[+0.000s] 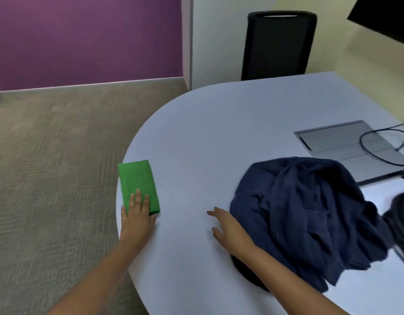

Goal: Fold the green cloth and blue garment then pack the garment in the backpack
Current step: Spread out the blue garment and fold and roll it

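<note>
Green cloth [138,186] folded into a narrow rectangle at the table [219,123] left edge; left hand [137,218] lies flat on its near end, fingers straight. Blue garment [310,219] heaped, unfolded, mid-right. Right hand [226,226] spread, empty, just beside it. Dark item at far right edge, maybe the backpack; cannot tell. Risk: cloth overhangs the edge, a nudge could drop it. No readable writing.

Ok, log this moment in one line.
green cloth: folded, table edge | left hand: flat on it | right hand: open | blue garment: unfolded heap
</note>
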Demonstrator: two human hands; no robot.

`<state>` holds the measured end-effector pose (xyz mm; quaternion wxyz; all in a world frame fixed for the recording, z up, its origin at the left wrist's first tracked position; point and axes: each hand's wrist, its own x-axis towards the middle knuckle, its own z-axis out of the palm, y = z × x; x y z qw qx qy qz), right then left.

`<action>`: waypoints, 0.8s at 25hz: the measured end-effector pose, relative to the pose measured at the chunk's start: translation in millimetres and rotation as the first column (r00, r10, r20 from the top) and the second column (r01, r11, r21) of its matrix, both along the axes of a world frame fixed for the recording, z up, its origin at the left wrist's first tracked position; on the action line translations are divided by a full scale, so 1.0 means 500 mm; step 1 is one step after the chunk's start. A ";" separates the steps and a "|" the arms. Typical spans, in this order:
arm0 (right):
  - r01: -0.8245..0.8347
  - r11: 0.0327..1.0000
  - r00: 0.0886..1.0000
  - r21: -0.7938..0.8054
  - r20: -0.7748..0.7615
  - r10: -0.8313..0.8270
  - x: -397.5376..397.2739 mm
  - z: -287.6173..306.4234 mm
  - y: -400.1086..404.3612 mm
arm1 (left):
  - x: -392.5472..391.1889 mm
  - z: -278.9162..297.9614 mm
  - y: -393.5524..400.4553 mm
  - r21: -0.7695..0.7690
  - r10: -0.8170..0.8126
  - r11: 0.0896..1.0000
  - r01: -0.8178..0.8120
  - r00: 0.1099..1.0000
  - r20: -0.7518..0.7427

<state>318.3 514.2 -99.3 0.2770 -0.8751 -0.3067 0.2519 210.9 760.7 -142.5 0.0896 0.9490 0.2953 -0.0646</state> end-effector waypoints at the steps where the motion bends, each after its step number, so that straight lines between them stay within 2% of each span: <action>1: 0.049 0.999 0.992 -0.002 0.113 -0.048 0.004 0.015 -0.024 | 0.009 0.000 -0.027 -0.007 -0.048 0.999 0.049 0.998 0.033; 3: 0.175 0.985 0.910 -0.003 0.383 -0.160 0.015 0.041 -0.066 | 0.028 -0.004 -0.093 -0.029 -0.195 0.980 0.196 0.981 0.016; 5: 0.284 0.959 0.755 0.003 0.616 -0.226 0.025 0.056 -0.113 | 0.046 0.000 -0.169 -0.095 -0.285 0.954 0.284 0.959 0.004; 6: 0.353 0.936 0.703 -0.016 0.664 -0.254 0.033 0.058 -0.145 | 0.054 0.013 -0.210 -0.121 -0.322 0.939 0.321 0.947 0.013; 7: 0.426 0.902 0.702 -0.067 0.654 -0.283 0.041 0.062 -0.179 | 0.064 0.026 -0.248 -0.158 -0.341 0.927 0.339 0.940 0.014; 10: 0.555 0.752 0.807 -0.357 0.451 -0.382 0.064 0.058 -0.290 | 0.100 0.065 -0.366 -0.295 -0.419 0.859 0.418 0.906 0.064; 11: 0.551 0.744 0.827 -0.377 0.368 -0.426 0.071 0.063 -0.327 | 0.108 0.080 -0.409 -0.306 -0.428 0.847 0.434 0.899 0.092; 12: 0.558 0.767 0.827 -0.316 0.281 -0.486 0.080 0.074 -0.353 | 0.117 0.097 -0.451 -0.304 -0.433 0.837 0.456 0.890 0.141; 14: 0.600 0.797 0.799 -0.074 0.117 -0.590 0.103 0.110 -0.390 | 0.133 0.128 -0.531 -0.360 -0.437 0.794 0.491 0.871 0.224; 16: 0.544 0.814 0.835 0.204 -0.042 -0.548 0.113 0.175 -0.408 | 0.153 0.170 -0.614 -0.514 -0.364 0.713 0.477 0.878 0.310; 17: 0.473 0.823 0.880 0.316 -0.119 -0.460 0.109 0.215 -0.409 | 0.167 0.190 -0.652 -0.597 -0.266 0.671 0.441 0.894 0.361; 18: 0.374 0.840 0.927 0.392 -0.155 -0.340 0.100 0.258 -0.407 | 0.183 0.215 -0.689 -0.670 -0.082 0.634 0.386 0.895 0.438; 20: 0.216 0.830 0.975 0.514 -0.165 -0.152 0.078 0.320 -0.409 | 0.206 0.269 -0.742 -0.805 0.284 0.523 0.280 0.833 0.474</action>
